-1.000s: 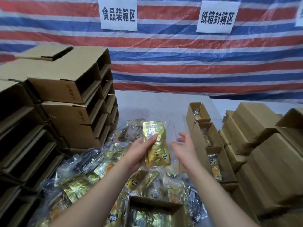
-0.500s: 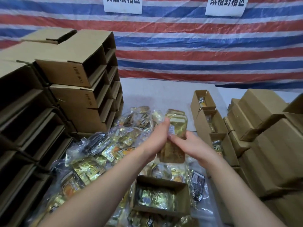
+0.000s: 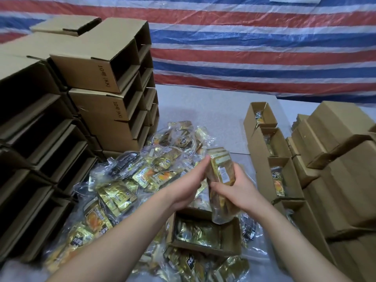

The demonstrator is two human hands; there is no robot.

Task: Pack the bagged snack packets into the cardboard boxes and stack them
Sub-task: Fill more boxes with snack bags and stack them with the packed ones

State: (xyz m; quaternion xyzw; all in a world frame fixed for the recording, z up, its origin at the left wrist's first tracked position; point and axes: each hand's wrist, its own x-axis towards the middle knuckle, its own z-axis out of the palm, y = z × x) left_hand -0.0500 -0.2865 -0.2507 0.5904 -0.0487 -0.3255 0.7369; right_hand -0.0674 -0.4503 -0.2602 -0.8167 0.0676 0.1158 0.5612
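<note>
Bundle of gold packets in a clear bag (image 3: 220,180) held upright between both hands, above the near open box (image 3: 205,233); bag's lower end hanging just over that box's far rim. Left hand (image 3: 191,180) laid flat against the bundle's left face, fingers straight and pressed together. Right hand (image 3: 237,187) gripping the bundle from the right, thumb across the front, fingers curled round the back and mostly hidden. Gold packet already lying inside the near box. Loose heap of bagged packets (image 3: 126,186) spread over the table (image 3: 203,106) around and left of the box. Empty boxes (image 3: 101,78) stacked on their sides at left, openings facing right. Row of filled open boxes (image 3: 272,157) at right; closed boxes (image 3: 335,159) stacked beyond them. Striped tarp (image 3: 244,47) behind.
</note>
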